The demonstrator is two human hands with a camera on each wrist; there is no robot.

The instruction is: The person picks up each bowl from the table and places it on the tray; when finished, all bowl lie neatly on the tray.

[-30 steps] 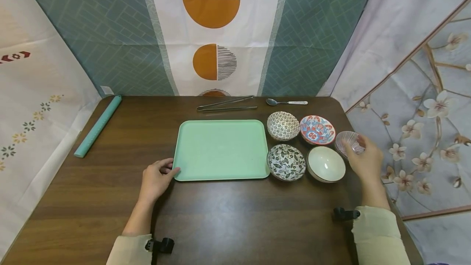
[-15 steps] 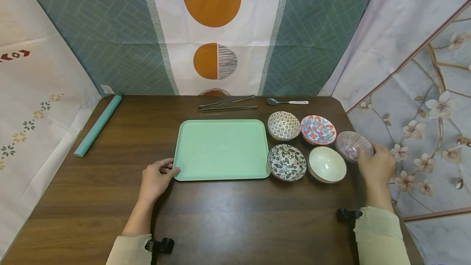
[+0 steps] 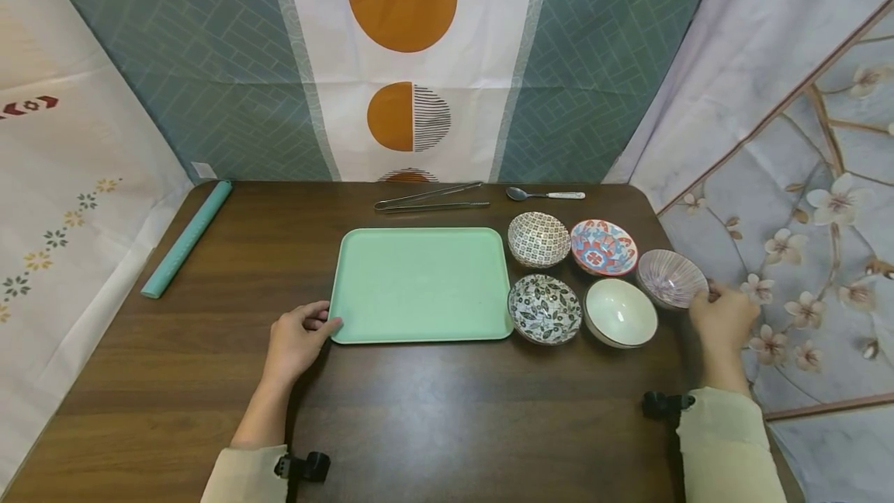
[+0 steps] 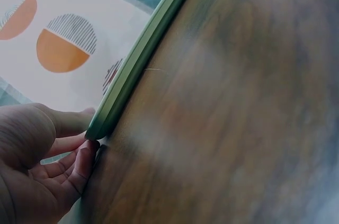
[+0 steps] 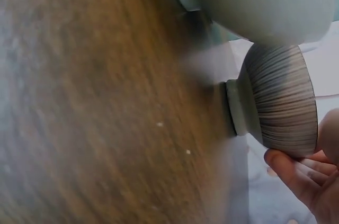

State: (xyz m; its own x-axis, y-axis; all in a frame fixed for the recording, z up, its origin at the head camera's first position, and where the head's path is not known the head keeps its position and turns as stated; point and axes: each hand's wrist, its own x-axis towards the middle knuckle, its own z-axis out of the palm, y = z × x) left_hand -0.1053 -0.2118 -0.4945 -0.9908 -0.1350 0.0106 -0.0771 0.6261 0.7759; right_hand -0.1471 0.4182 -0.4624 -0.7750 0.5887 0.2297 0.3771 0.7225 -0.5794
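Observation:
At the near left corner of the mint green tray [image 3: 422, 286], my left hand [image 3: 299, 340] pinches the rim. The left wrist view shows the thumb over the tray's edge and curled fingers [image 4: 79, 168] at its underside. My right hand [image 3: 728, 323] is at the right side of a purplish striped bowl [image 3: 670, 278], which stands upright on the table. In the right wrist view the fingertips [image 5: 280, 163] lie right by this bowl's outer wall, and no finger shows inside it. A cream-white bowl [image 3: 620, 313] stands just left of the striped one.
A black-and-white leaf-patterned bowl [image 3: 545, 309], a brown checked bowl [image 3: 538, 240] and a red-and-blue bowl [image 3: 604, 247] stand right of the tray. Metal tongs [image 3: 433, 206] and a spoon [image 3: 541, 194] lie behind. A teal roll [image 3: 187, 241] lies at the table's left edge.
My right hand had its fingers in the striped bowl and has drawn back to the right, outside the rim. The bowl first shifted slightly right, then stayed. The left hand has not moved.

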